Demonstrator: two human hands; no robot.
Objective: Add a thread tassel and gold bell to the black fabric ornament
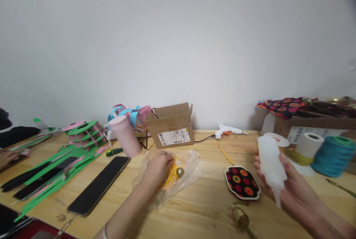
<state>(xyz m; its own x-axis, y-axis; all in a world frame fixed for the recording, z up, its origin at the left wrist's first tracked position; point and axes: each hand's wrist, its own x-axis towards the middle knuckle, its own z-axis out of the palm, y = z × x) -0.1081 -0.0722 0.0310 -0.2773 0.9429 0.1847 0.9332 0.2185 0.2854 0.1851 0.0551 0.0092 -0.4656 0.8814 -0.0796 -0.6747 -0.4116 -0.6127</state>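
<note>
My left hand [158, 166] is curled over a bunch of yellow cords [171, 172] that lies in a clear plastic bag [191, 163]; its fingertips are partly hidden among them. Beside these fingers rests a round gold bell [180, 172]. In my right hand [293, 183] is a translucent white squeeze bottle [269, 157], tilted with its narrow nozzle pointing down. Left of that hand lies a black patterned fabric pendant [241, 182] with a pale border and a yellow cord at its top. A bronze-coloured metal piece [240, 218] is below the pendant.
A white glue gun [229, 130] lies near the wall beside an open cardboard box [174, 128]. Pink canister [125, 135], phone [100, 185] and green strips [47, 191] are on the left. Blue thread [333, 156] stands right. A co-worker's hand [8, 157] shows at far left.
</note>
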